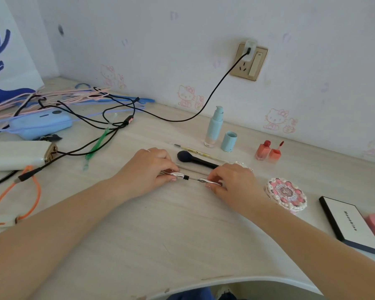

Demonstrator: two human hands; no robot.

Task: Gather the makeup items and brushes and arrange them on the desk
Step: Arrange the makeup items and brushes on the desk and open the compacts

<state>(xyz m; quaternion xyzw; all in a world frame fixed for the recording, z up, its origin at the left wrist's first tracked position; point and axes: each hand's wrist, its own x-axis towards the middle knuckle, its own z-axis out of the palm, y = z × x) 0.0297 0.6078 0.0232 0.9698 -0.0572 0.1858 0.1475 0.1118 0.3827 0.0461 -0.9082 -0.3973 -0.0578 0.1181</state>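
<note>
On the desk (182, 224) | left hand (147, 169) grips silver tube (175, 175) | right hand (230, 180) pinches its cap (210, 181), pulled apart.

A silver pen (192, 178) lies level, pulled apart mid-length, each end pinched. Behind it lie a dark brush (196, 160) and a thin stick (193, 150). A blue bottle (214, 127) stands uncapped beside its cap (228, 141), near two red glosses (268, 152). Right: round compact (286, 195), flat palette (351, 224).
</note>
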